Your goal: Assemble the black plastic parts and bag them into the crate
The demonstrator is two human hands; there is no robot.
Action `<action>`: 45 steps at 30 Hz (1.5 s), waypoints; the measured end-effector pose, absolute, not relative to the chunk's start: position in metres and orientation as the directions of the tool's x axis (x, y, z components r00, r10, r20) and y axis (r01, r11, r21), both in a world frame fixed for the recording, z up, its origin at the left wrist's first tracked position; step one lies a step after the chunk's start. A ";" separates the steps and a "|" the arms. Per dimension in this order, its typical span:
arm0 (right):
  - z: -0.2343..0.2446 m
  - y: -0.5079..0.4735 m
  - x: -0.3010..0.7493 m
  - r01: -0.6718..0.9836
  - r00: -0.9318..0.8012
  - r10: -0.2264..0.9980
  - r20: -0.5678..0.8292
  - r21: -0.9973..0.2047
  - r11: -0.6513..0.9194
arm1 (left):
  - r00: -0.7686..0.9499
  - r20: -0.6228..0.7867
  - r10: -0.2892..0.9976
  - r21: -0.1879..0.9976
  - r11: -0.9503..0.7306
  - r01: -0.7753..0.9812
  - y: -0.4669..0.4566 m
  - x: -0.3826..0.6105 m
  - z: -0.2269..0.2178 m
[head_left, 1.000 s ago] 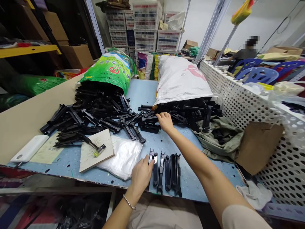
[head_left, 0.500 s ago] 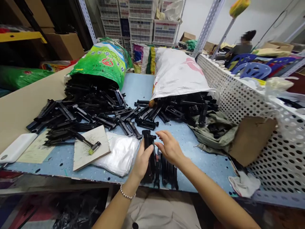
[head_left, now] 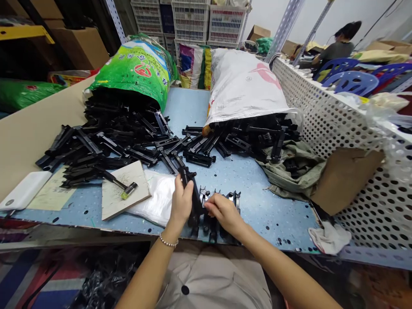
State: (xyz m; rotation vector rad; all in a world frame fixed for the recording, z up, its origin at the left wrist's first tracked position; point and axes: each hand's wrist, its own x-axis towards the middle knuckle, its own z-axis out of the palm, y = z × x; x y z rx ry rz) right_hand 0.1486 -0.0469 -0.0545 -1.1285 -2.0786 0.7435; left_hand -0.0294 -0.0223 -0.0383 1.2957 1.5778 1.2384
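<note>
Long black plastic parts (head_left: 187, 174) are gripped in my left hand (head_left: 180, 201), its thumb lying along them and their upper ends tilted to the left. My right hand (head_left: 225, 214) is just to the right, fingers curled into a pinch close to the side of the held parts. Whatever the pinch holds is hidden or too small to name. Around and under my right hand stand several similar black parts (head_left: 235, 198) in a row at the front edge of the table.
Black parts spill from a green sack (head_left: 138, 71) and a white sack (head_left: 244, 90). A hammer (head_left: 128, 189) lies on a board (head_left: 112, 201) beside clear plastic bags (head_left: 157, 193). At right are a green cloth (head_left: 296, 167), cardboard (head_left: 347, 178) and a perforated partition (head_left: 328, 116). Another person sits farther back.
My left hand has moved slightly left, and the parts in it now tilt left. My right hand has come down from their top to the row, its fingers closing from apart to pinched.
</note>
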 end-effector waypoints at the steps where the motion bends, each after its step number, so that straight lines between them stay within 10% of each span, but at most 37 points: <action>1: -0.054 -0.035 0.150 0.524 -0.394 0.889 0.235 -0.737 0.427 | -0.224 0.025 0.974 0.925 0.062 0.375 -0.024 -0.033 -0.041; 6: -0.049 0.058 0.143 0.679 -0.262 0.947 0.187 -0.661 0.318 | -0.119 -0.080 0.990 0.692 0.141 0.708 -0.040 -0.023 -0.070; 11: -0.052 0.106 0.129 0.662 -0.196 0.973 0.124 -0.715 0.225 | -0.098 0.165 0.981 0.766 -0.065 0.640 -0.047 0.002 -0.100; 16: -0.054 0.061 0.150 0.499 -0.247 0.969 0.031 -0.853 0.154 | -0.135 0.088 0.987 0.993 -0.076 0.092 -0.029 0.000 -0.079; 20: -0.045 -0.004 0.166 0.256 -0.438 0.891 -0.124 -0.967 -0.008 | 0.136 0.009 0.991 0.934 0.040 -0.355 -0.019 0.000 -0.042; 24: -0.022 -0.030 0.169 0.248 -0.330 0.944 0.013 -0.963 0.100 | 0.121 0.067 0.990 0.994 -0.056 -0.091 -0.029 0.005 -0.016; 29: 0.004 -0.008 0.160 0.543 -0.248 0.860 0.446 -0.671 0.505 | 0.122 0.076 0.990 0.991 -0.089 0.104 -0.049 0.008 -0.006; 41: -0.027 -0.060 0.152 0.468 -0.538 0.761 0.363 -0.622 0.628 | -0.090 -0.061 0.994 0.998 0.062 0.001 -0.027 -0.010 -0.013; 45: -0.038 -0.060 0.139 0.515 -0.485 0.855 0.183 -0.731 0.448 | -0.148 0.035 0.988 0.958 0.009 0.288 -0.027 -0.024 -0.028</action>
